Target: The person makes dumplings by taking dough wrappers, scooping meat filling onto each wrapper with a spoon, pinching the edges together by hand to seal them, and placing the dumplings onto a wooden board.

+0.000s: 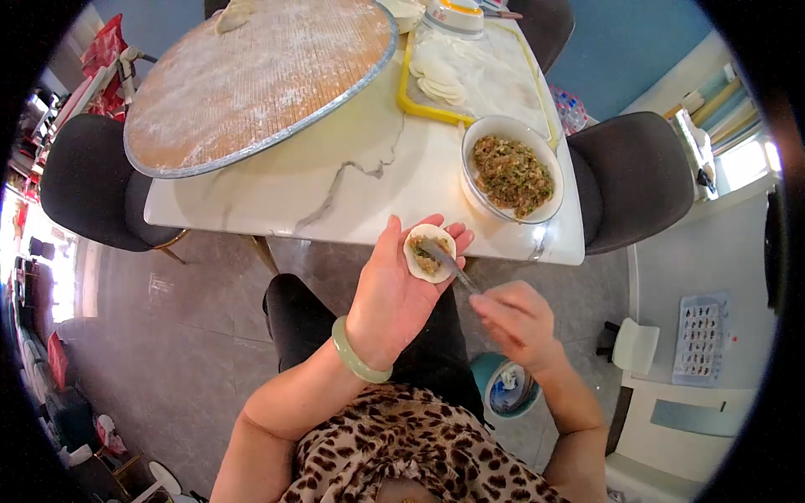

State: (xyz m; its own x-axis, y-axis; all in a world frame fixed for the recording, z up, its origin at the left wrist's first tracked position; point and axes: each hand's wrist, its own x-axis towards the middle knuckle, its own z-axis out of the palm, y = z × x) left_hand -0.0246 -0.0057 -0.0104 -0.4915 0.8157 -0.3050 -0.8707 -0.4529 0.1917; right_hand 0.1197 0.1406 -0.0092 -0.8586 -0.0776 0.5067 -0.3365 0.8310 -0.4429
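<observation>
My left hand is held palm up past the table's front edge, with a round white dumpling wrapper resting on its fingers. A small heap of minced filling lies on the wrapper. In my right hand is a slim metal utensil, gripped by its handle. Its end presses on the filling; whether it is a spoon or a spreader I cannot make out. A white bowl of the same green-flecked mince stands on the table just beyond both hands.
On the marble-patterned table lies a large round floured board, a dumpling at its far edge. A yellow-rimmed tray bears stacked wrappers. Chairs flank the table. A bin stands below my right arm.
</observation>
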